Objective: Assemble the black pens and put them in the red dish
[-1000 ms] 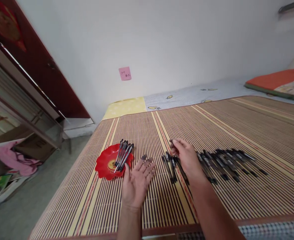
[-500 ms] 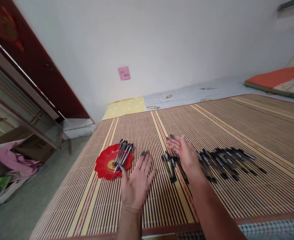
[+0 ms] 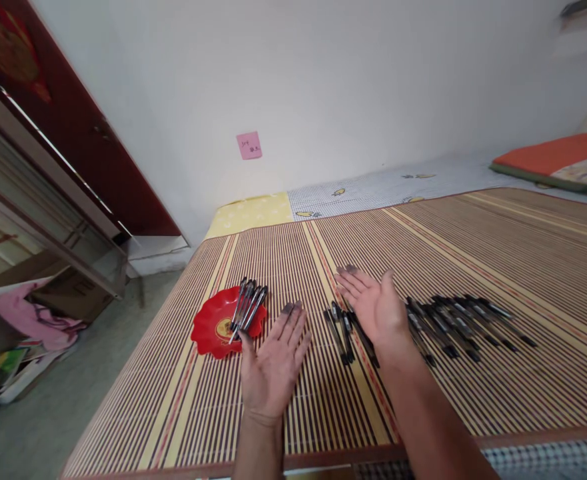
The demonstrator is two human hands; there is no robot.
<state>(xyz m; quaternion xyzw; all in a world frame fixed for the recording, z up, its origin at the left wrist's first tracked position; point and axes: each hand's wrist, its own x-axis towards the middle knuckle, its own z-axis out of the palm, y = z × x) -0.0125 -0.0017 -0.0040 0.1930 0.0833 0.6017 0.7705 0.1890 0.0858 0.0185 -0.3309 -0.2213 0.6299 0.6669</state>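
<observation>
My left hand (image 3: 274,367) is open, palm up, with dark smudges on its fingertips and nothing in it. Just left of it, a red scalloped plate (image 3: 206,327) holds several black pens (image 3: 249,307), their ends jutting over its far rim. My right hand (image 3: 376,307) is also open and empty, palm turned up, its fingertips smudged too. Beneath and beside that hand lie more black pens: a small group (image 3: 340,333) to its left and a larger spread of pens (image 3: 460,323) to its right. The right hand hides some of the pens between.
A striped bamboo mat (image 3: 198,420) covers the bed under everything. Along the back runs a white wall bearing a pink note (image 3: 249,145). Folded orange bedding (image 3: 553,157) lies at the far right. A cardboard box (image 3: 76,293) and pink cloth (image 3: 33,320) are at left.
My right hand has turned its palm further up and shifted slightly right, with its thumb swinging outward. The left hand has barely moved. The pens and plate stay in place.
</observation>
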